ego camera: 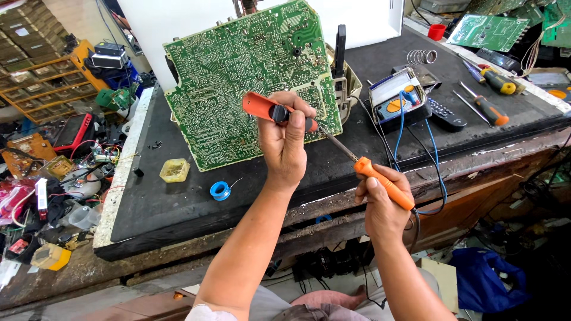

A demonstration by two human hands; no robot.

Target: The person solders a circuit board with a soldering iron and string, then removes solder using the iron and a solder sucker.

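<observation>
your left hand grips the light, rigid desoldering pump; your right hand grasps the soldering iron by its insulated orange handle, the hot tip pointing away from it.

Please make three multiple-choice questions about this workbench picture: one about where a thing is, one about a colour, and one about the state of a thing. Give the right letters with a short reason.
1. Where does the small blue solder spool lie?
A. on the black mat in front of the circuit board
B. inside the yellow dish
C. on the floor

2. What colour is the handle of the soldering iron in the right hand?
A. green
B. orange
C. white

3. How does the green circuit board stand?
A. flat, face down
B. propped up on its edge, tilted
C. hanging from a hook

Answers:
1 A: the spool rests on the black mat, beside the yellow dish.
2 B: the grip is orange.
3 B: the board leans upright behind the left hand, which holds an orange desoldering pump.
</observation>
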